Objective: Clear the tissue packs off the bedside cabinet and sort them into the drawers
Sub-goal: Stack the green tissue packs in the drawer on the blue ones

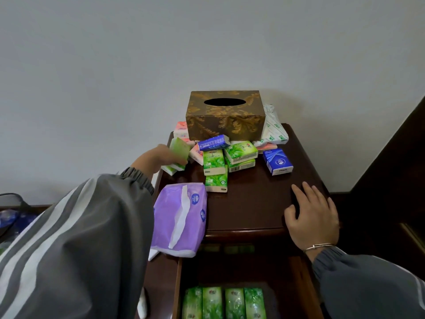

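While the left hand [161, 156] curls round a small green pack [180, 150] at the left edge of the bedside cabinet [253, 203], the right hand [312, 217] lies flat and relaxed on the dark top at centre right, holding nothing. Behind, in the middle of the frame, a gold-patterned tissue box [225, 116] stands amid a heap: loose green packs [215, 162] just before it, a blue pack [277, 161] to their right, a pink pack [181, 128] and a white pack [274, 130] tucked beside the box. A large purple pack [179, 217] overhangs the near left corner. Below, at lower centre, the open drawer [177, 295] holds a row of green packs [225, 302] side by side.
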The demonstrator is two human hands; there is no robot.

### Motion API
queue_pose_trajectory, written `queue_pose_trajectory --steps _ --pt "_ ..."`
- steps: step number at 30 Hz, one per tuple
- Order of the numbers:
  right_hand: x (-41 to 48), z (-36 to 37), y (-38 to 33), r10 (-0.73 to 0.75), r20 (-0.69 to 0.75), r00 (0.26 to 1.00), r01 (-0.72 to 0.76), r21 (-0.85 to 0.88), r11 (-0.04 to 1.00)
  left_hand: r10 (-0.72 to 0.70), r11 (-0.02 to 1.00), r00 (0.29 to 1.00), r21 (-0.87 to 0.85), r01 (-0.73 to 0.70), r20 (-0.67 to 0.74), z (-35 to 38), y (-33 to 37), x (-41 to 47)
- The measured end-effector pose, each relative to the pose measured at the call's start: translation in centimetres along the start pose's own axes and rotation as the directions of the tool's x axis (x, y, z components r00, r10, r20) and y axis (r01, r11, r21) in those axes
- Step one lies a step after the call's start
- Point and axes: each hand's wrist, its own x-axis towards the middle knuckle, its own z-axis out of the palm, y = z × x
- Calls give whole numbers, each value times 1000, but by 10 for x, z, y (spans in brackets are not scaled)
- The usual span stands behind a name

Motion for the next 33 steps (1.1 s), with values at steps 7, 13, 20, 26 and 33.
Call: queue_pose_trajectory --steps 7,13,20,26,33 --pt "-2 -1 0 -6 4 1000 6 14 1000 19 938 999 -344 -33 -45 -20 -13 -22" --pt "-1 -5 -2 9 52 999 -10 14 1000 325 671 945 -714 -200 41 -19 -45 -115" --pt "-2 -14 -5 24 59 998 -28 76 997 161 707 987 -697 -120 -7 42 -91 -141" --pt "0 -44 -72 115 65 991 -130 605 785 167 578 986 -808 -114 -20 37 -97 -124" --pt "49 -30 -188 308 583 752 -656 609 446 190 513 981 -855 -76 27 35 -103 -121"
